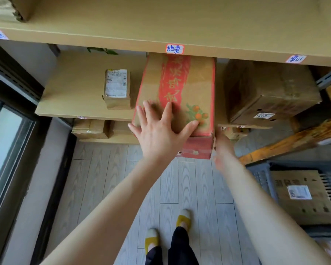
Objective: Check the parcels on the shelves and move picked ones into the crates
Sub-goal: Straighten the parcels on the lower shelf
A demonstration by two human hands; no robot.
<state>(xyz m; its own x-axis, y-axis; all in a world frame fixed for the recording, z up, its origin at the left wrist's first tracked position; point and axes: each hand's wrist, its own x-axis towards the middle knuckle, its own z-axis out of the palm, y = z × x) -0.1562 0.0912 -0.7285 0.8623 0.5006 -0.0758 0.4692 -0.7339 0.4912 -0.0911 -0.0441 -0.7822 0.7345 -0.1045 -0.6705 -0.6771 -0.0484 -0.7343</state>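
Head view, near to far, all placed vs the fruit box [178,96] (cardboard, red band, orange print).

Nearest: feet in yellow-toed shoes [167,233] on pale plank floor, well below the box. To the lower right of the box, a dark crate [264,180] already holds a parcel w/ a white label [304,196].

Left hand [161,131]: fingers spread wide, palm flat on the box's top face near its front edge; pressing, not pinching. Right hand [221,150]: at the box's front right corner, partly hidden and blurred; looks to cup the side or underside, but can't tell if the fingers are curled round it.

The box itself sits on the middle shelf [75,104], front end sticking out past the shelf edge, back end under the top shelf's handwritten tag [174,49]. Left of it, apart: a small labelled parcel [117,88]. Right of it, close: a plain brown carton [269,92].

Step, as I judge it: pick stage, box coming off the shelf for the crate. Next move prob needs a firm two-sided grip, support underneath before the overhang tips, then a turn to the right and down, w/ room found beside the parcel already in there.
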